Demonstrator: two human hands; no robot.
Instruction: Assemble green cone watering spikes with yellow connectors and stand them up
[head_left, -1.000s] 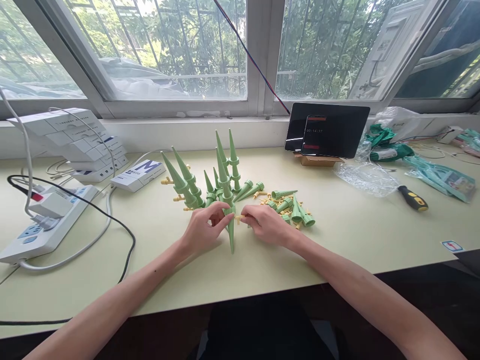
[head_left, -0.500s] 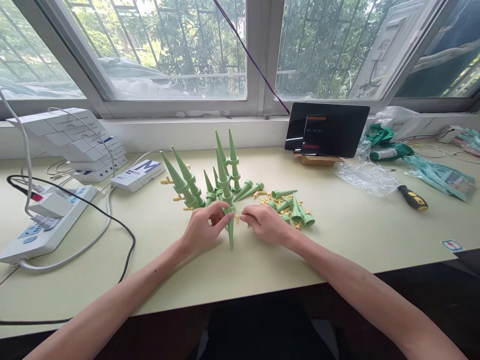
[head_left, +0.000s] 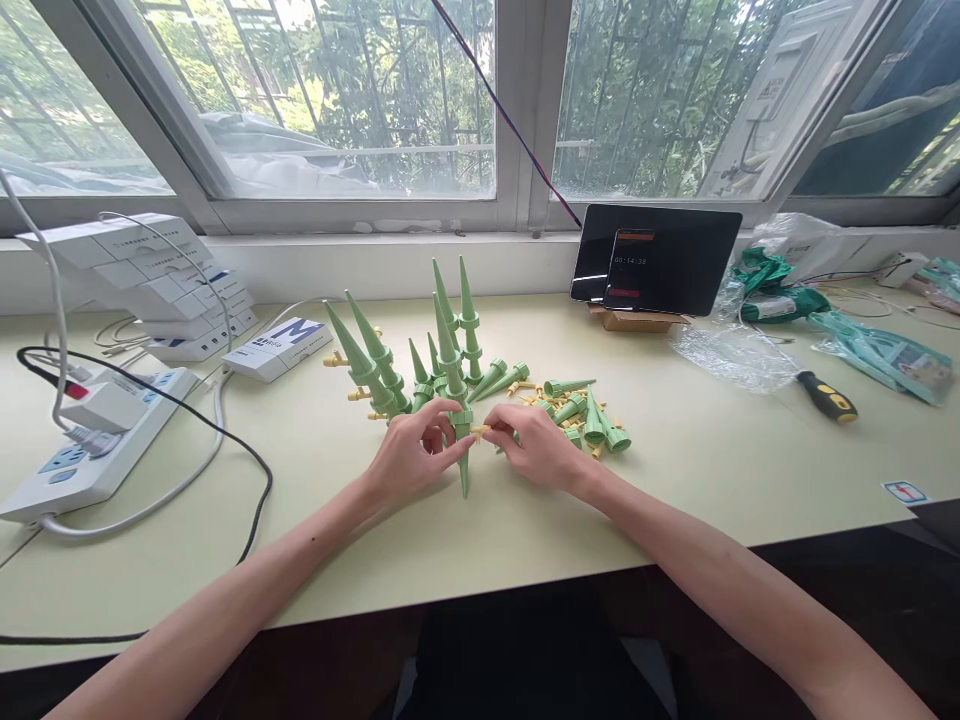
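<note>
My left hand (head_left: 415,443) is closed around a green plastic plant watering spike (head_left: 465,472), which points its tip down toward me. Between the fingertips of my right hand (head_left: 538,445) is a small yellow valve (head_left: 480,432), held right at the spike's side; whether it is seated in the spike I cannot tell. Behind my left hand stand several green spikes (head_left: 365,372), tips up, some with yellow valves (head_left: 358,395) sticking out sideways. A loose pile of green cones (head_left: 592,425) and small yellow parts (head_left: 531,392) lies beyond my right hand.
At the left are a white power strip (head_left: 97,450), cables and stacked white boxes (head_left: 150,270). A tablet (head_left: 690,260) with a phone (head_left: 628,270) leans on a cardboard stand at the back. A screwdriver (head_left: 826,396) and plastic bags (head_left: 881,355) lie at the right.
The hands and spike stay in nearly the same place. My left thumb and fingers have shifted slightly on the spike, while the right fingertips remain on the yellow valve.
</note>
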